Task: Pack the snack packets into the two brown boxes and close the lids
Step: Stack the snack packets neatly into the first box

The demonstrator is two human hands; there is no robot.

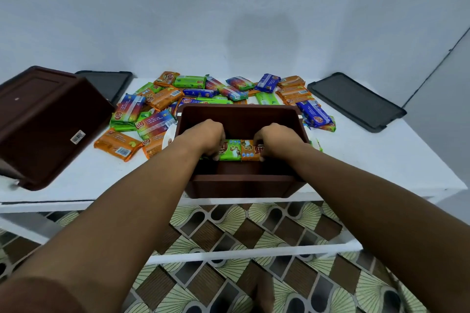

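Head view — left grip (203, 140) pinches green packet (232, 150), right grip (277, 142) orange packet (249, 152) — lengthwise left-right.

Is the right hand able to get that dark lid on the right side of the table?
Probably yes, once free. The right hand holds an orange packet inside the brown box; mostly bare table lies between the box and the dark lid.

Brown boxes: we count two, upright box (241, 185) and tipped box (45, 119).
Dark lids: we count two, left lid (109, 84), right lid (356, 101).
Packets inside: two showing, green packet (230, 151), orange packet (250, 151).
Loose packets (162, 98) on the bench (381, 155): over twenty; overlaps defeat us.
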